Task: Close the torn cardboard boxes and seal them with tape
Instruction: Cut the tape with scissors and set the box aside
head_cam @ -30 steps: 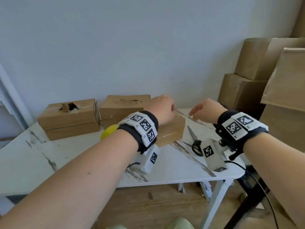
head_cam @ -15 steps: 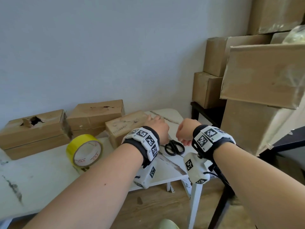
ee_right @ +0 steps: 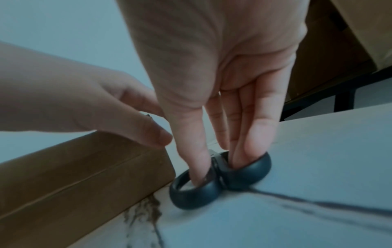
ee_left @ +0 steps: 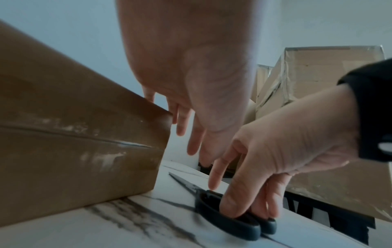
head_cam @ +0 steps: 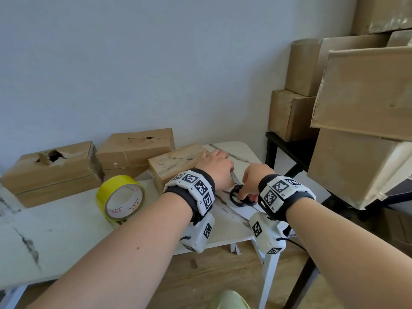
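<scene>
Three brown cardboard boxes sit at the back of the white marble-look table (head_cam: 66, 237). The left box (head_cam: 66, 172) has a torn hole in its top, and the middle box (head_cam: 136, 148) has a small tear. My left hand (head_cam: 217, 161) rests with relaxed fingers on the right end of the nearest box (head_cam: 176, 161), holding nothing. Black scissors (head_cam: 239, 198) lie flat on the table just right of that box. My right hand (head_cam: 249, 186) has its thumb in one handle loop and fingers in the other (ee_right: 195, 196). A yellow tape roll (head_cam: 121, 198) stands on edge to the left.
Large stacked cardboard boxes (head_cam: 365, 90) on a black rack (head_cam: 287, 143) crowd the right side, close to the table's corner. The table's right edge runs just past the scissors. Wooden floor lies below.
My right hand has dropped onto the scissors and pushed its thumb and fingers into the handle loops. The left hand stays at the near box's end. My view has shifted.
</scene>
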